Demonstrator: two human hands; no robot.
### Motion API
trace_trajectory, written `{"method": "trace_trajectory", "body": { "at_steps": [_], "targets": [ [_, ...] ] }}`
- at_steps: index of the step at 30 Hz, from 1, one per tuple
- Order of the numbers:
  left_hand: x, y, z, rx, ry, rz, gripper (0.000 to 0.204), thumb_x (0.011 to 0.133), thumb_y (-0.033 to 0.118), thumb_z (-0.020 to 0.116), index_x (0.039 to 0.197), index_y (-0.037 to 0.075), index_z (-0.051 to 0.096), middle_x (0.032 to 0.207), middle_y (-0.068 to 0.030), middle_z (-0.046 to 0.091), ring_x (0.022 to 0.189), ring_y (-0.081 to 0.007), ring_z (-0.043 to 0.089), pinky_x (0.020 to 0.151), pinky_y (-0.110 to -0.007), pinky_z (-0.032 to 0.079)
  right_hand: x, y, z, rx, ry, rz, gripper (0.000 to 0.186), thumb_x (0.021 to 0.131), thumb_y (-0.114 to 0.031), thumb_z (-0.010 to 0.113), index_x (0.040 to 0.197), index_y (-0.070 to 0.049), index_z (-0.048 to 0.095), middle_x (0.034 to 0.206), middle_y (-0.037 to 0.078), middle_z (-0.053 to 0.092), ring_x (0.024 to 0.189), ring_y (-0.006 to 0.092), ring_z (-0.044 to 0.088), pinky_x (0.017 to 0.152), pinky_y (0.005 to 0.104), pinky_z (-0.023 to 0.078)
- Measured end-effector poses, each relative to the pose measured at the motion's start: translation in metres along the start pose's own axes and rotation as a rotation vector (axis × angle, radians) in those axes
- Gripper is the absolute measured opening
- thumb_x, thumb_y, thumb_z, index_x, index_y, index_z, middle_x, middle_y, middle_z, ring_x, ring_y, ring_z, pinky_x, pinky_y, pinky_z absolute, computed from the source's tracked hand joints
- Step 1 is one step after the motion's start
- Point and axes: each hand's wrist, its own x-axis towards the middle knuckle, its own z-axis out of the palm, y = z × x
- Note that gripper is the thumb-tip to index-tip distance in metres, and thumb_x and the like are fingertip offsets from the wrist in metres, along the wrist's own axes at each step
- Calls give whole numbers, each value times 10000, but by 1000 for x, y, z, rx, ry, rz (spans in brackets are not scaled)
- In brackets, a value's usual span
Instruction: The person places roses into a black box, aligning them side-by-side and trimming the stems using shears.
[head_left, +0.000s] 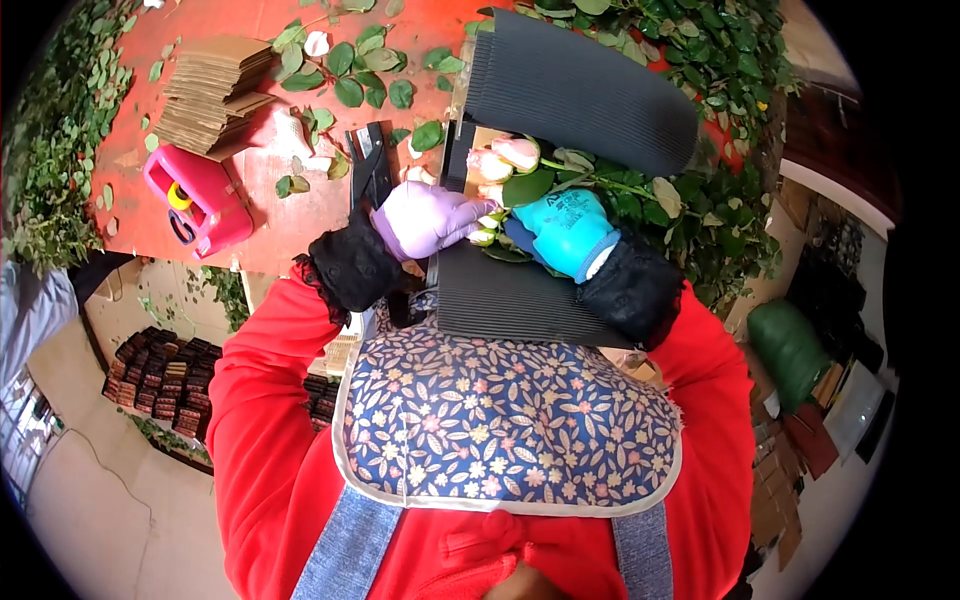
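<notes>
Lavender glove on the left hand [425, 220]: its fingers reach across to the heads of a group of roses [516, 152], fingertips against or just beside the lower buds; whether they pinch a bud cannot be told. Turquoise glove on the right hand [567, 232], bent inward over the same flowers from the other side, its fingers partly hidden; a firm hold on the stems cannot be confirmed. Blooms are pale pink above and greenish lower down (the lowest buds sit between the two gloves), with leafy stems running off to the right. Beneath the hands lies a black ribbed sheet [520, 298], and beyond the flowers a black ribbed flap [580, 95] rises at a tilt. Near the left hand, a black stapler [370, 168] rests on the red tabletop [118, 195]. Further left stands a bright pink container [222, 205] with dark and yellow handles showing at its opening, and behind it a stack of folded brown cardboard [215, 90]. Loose leaves [348, 92] are scattered beyond the stapler. Heaped foliage [720, 60] covers the far right of the surface. Dark boxes [165, 385] are piled below, at left.
</notes>
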Motion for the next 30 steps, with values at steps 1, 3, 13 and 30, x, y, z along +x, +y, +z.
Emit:
{"method": "trace_trajectory", "body": {
  "at_steps": [1, 3, 13, 30],
  "targets": [
    [0, 1, -1, -48, -17, -16, 398, 952, 358, 673, 1274, 124, 671, 750, -66, 660, 632, -287, 674, 552, -394, 528, 0, 0, -2, 29, 38, -31, 248, 941, -336, 644, 899, -103, 717, 787, 129, 716, 723, 333, 698, 660, 483, 536],
    [2, 3, -3, -61, -72, -31, 439, 943, 398, 672, 1286, 124, 657, 795, -74, 684, 681, -300, 695, 589, -416, 542, -2, 1, -9, 65, 33, -54, 243, 947, -337, 648, 912, -106, 712, 782, 135, 709, 727, 336, 696, 664, 482, 532],
    [6, 11, 4, 161, -148, -7, 408, 905, 310, 682, 1230, 71, 622, 764, -66, 642, 686, -269, 691, 570, -406, 532, 1, 9, -10, -212, 134, -41, 205, 966, -288, 564, 928, -119, 674, 678, 83, 676, 602, 302, 675, 533, 485, 502],
    [7, 15, 7, 194, -74, -3, 239, 919, 280, 667, 1097, 121, 663, 712, -27, 596, 600, -216, 651, 530, -379, 513, 20, 16, 17, -114, 308, -122, 102, 913, -241, 657, 945, -145, 669, 639, 77, 623, 583, 290, 642, 535, 437, 495]
  ]
}}
